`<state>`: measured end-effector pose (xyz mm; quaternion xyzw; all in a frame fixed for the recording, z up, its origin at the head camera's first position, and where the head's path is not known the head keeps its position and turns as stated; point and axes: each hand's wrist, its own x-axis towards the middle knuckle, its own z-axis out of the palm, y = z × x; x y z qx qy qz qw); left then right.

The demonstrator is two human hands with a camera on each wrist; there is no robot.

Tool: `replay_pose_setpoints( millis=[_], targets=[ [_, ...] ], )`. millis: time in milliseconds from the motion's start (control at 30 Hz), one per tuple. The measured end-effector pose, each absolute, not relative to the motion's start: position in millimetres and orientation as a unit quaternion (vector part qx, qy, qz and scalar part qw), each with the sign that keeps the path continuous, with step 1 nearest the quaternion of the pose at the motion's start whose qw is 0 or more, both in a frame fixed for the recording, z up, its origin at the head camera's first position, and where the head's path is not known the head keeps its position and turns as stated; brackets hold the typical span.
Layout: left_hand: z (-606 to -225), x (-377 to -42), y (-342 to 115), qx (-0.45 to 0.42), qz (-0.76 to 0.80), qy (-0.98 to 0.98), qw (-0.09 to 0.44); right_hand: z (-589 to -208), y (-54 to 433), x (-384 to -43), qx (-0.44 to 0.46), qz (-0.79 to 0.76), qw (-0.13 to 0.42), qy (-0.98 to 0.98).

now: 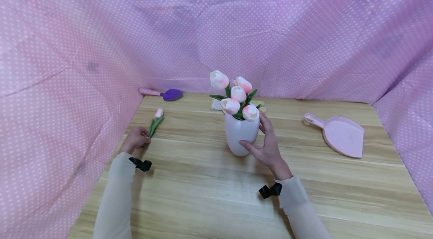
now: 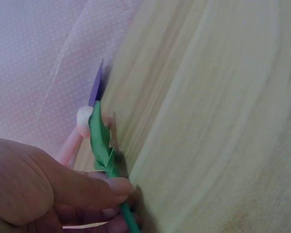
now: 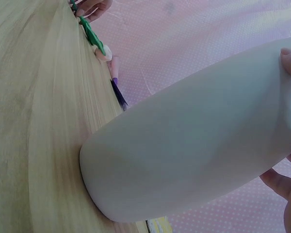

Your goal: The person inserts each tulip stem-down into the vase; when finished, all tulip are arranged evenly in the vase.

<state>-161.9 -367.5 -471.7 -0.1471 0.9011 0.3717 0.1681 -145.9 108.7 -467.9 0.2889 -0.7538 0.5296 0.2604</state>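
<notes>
On the left of the table, my left hand (image 1: 137, 139) pinches the green stem of a single pink-and-white tulip (image 1: 156, 123) between thumb and fingers. The left wrist view shows the thumb pressed on the stem, with the leaf (image 2: 100, 138) and pale bloom beyond it. A white vase (image 1: 241, 135) stands upright near the middle, filled with several pink-and-white tulips (image 1: 238, 94). My right hand (image 1: 268, 148) grips the vase from its right side, thumb in front and fingers behind. In the right wrist view the white vase (image 3: 184, 141) covers much of the frame.
A trowel (image 1: 172, 95) with purple blade and pink handle lies at the back left. On the right lies a pink dustpan (image 1: 343, 136). Something flat, yellow and white (image 1: 217, 104), lies behind the vase. Pink dotted cloth (image 1: 189, 36) hangs around the table.
</notes>
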Motion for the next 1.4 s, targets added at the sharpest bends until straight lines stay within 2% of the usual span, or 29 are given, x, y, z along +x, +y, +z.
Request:
replay_pose_setpoints(
  millis=[400, 633, 967, 1400],
  targets=[
    [-470.1, -156.7, -370.8, -0.159, 0.472, 0.843, 0.202, -467.2, 108.4, -145.9, 0.292, 0.536, 0.263, -0.748],
    [-472.8, -153.3, -376.8, -0.174, 0.542, 0.797, 0.202, -466.6, 109.0, -145.3, 0.286, 0.533, 0.259, -0.754],
    [-473.0, -151.2, -377.1, -0.213, 0.709, 0.635, 0.221, -467.7, 108.7, -145.2, 0.280, 0.530, 0.256, -0.759],
    [-466.3, -145.7, -372.5, -0.205, 0.837, 0.464, 0.205, -468.1, 108.8, -145.8, 0.285, 0.533, 0.262, -0.752]
  ],
)
